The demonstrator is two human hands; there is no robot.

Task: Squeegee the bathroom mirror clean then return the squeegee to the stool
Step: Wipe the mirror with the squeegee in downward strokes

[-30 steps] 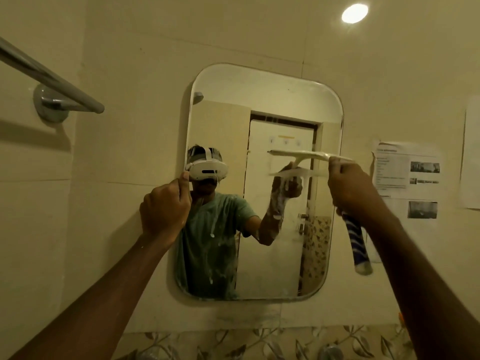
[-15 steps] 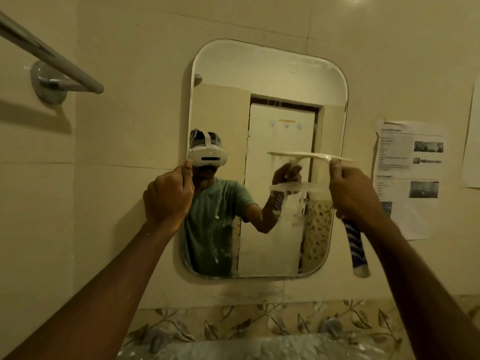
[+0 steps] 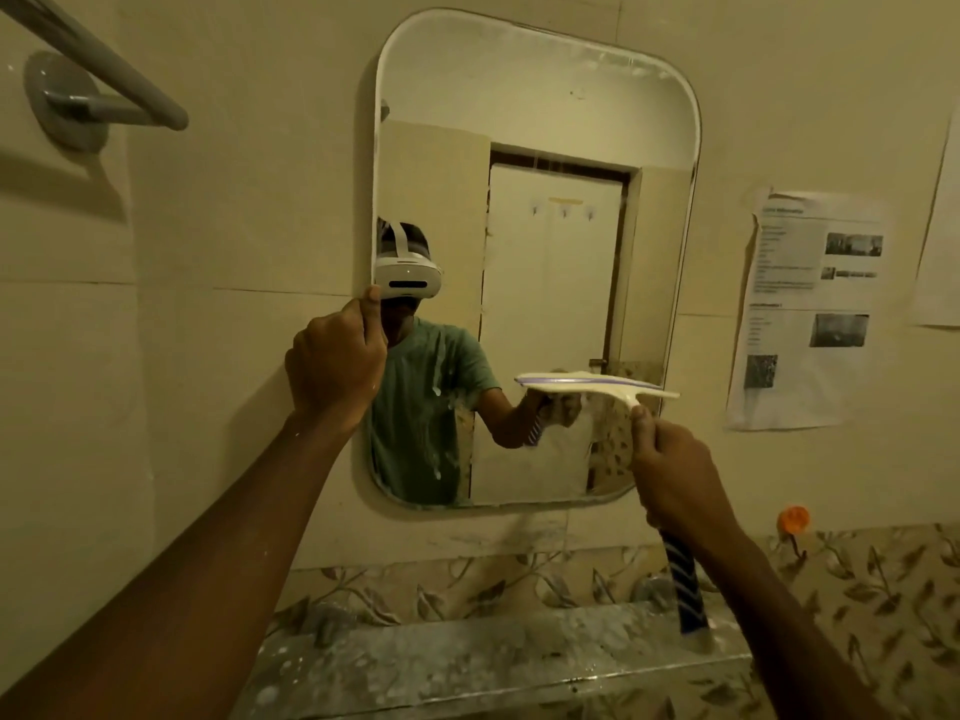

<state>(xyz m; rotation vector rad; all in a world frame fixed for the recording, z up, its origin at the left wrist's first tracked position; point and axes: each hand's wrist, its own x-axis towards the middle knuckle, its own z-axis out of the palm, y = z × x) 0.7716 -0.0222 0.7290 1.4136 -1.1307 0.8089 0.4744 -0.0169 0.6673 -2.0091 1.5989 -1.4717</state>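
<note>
Squeegee [image 3: 597,385] lower on mirror [image 3: 535,85] than half second ago: blade dropped from mid-glass to about 4 o'clock, lying level against glass. Right hand [image 3: 678,475] grip wrapped round striped handle, handle end pointing to 6 o'clock. Left hand [image 3: 335,366] unmoved, grip curled on mirror's 9 o'clock edge, thumb up along rim. White streaks and drips on lower glass. Towel bar [image 3: 104,70] at mirror's 10 o'clock, printed sheet [image 3: 810,304] at 3 o'clock, orange hook [image 3: 793,519] at 4 o'clock.

Beige tiled wall [image 3: 249,210], towel rail [image 3: 104,59], taped papers [image 3: 810,309].
</note>
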